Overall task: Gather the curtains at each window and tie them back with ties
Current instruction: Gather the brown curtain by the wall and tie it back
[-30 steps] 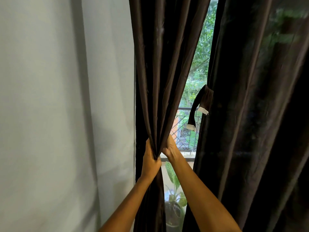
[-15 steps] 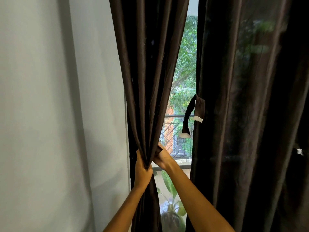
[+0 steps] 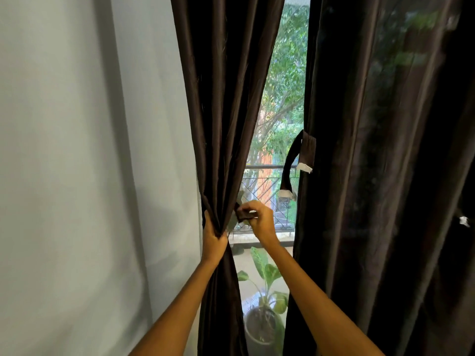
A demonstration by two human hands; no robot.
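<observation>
A dark brown left curtain (image 3: 226, 98) hangs bunched into folds beside the window gap. My left hand (image 3: 213, 236) grips the gathered folds at waist height. Just to the right, my right hand (image 3: 258, 219) pinches the end of a dark tie strap (image 3: 243, 214) that comes off this curtain. The right curtain (image 3: 385, 176) hangs loose and wide. Its own dark tie (image 3: 295, 163), with pale patches at the ends, dangles from its inner edge.
A pale grey wall (image 3: 90, 176) fills the left side. Through the window gap I see a balcony railing (image 3: 264, 181), trees, and a potted plant (image 3: 264, 317) on the floor below my right forearm.
My right hand has come off the gathered folds and moved right, now pinching the tie strap's end. My left hand keeps hold of the bunch. The view has shifted slightly.
</observation>
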